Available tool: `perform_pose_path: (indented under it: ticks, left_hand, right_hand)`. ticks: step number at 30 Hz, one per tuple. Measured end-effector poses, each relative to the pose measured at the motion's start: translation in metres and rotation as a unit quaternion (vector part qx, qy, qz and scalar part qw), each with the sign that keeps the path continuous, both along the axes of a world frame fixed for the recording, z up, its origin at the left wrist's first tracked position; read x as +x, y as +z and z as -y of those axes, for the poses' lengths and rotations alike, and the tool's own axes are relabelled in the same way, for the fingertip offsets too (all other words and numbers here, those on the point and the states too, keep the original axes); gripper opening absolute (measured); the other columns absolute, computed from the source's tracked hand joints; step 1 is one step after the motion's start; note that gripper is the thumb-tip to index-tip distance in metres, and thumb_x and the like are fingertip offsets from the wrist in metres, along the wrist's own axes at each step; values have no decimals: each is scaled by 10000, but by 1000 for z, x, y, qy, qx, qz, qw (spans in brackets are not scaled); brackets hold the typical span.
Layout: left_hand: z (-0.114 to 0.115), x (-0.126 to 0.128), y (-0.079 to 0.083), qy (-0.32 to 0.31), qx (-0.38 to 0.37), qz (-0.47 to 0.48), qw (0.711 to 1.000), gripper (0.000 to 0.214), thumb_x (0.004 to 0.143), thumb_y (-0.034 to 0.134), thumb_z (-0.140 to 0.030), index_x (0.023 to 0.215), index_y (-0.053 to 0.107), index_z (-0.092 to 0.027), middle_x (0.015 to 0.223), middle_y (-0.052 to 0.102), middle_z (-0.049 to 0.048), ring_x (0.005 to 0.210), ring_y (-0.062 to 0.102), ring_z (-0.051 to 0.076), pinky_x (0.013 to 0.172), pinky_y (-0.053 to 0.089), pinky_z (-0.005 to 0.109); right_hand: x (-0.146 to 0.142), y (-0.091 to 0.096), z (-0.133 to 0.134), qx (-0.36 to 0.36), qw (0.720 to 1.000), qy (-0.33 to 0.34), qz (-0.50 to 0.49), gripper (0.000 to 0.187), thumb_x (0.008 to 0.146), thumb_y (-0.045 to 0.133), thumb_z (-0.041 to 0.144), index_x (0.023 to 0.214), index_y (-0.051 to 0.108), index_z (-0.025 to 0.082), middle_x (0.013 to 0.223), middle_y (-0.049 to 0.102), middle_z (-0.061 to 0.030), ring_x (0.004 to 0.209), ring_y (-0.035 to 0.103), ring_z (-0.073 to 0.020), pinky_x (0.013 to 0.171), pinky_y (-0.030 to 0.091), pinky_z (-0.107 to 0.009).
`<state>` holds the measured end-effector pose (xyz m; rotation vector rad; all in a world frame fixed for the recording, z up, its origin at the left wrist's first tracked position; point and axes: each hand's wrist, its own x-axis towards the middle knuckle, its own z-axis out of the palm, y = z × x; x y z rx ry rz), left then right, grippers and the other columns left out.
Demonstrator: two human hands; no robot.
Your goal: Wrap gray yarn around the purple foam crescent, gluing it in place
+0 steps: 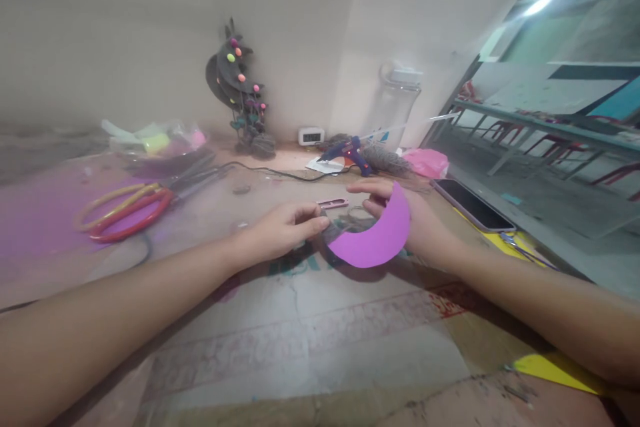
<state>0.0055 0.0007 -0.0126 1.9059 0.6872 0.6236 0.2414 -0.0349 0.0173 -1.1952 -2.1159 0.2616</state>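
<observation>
Fingers of right hand (421, 225) pinch purple crescent (377, 243), left hand (283, 230) grip blurred, cannot tell.

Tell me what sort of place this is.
Probably a craft worktable: a glue gun and scissors lie on it, and the right hand holds a cut purple crescent.

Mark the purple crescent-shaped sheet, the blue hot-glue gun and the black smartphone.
purple crescent-shaped sheet (376, 241), head view, middle of the crescent's face.
blue hot-glue gun (348, 147), head view, on its barrel.
black smartphone (473, 205), head view, centre of the screen.
</observation>
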Motion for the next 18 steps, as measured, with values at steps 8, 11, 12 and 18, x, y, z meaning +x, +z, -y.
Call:
perform_pose_path:
  ticks: [8,11,12,18]
  left_hand:
    - [2,-1,1,15,37,-31,999,314,913,480,-434,735,531,-180,683,551,-20,612,478,116,571,356,238]
    - [0,-1,-1,18,49,-39,998,330,916,470,-448,731,519,-180,670,509,-23,604,456,114,554,346,231]
    - [0,-1,-1,19,53,-42,998,332,916,468,-452,732,518,-180,668,499,-22,605,453,116,551,346,230]
    - [1,0,2,17,59,-52,997,324,914,469,-442,727,514,-181,660,490,-24,606,455,116,554,354,230]
  right_hand:
    - [-11,-20,18,-304,906,98,-277,413,893,584,364,1290,546,260,1198,667,-85,670,655,-127,457,494,-225]
    - [-11,-24,15,-326,901,110,-264,374,864,628,346,1213,598,215,946,707,-50,529,568,-78,419,429,-193]
    - [-10,-24,14,-316,910,107,-247,337,844,656,324,1155,628,198,873,701,-34,558,578,-82,469,447,-195]
    - [-11,-21,9,-228,958,33,-168,191,780,710,352,811,687,165,796,700,-30,695,636,-136,642,491,-256]
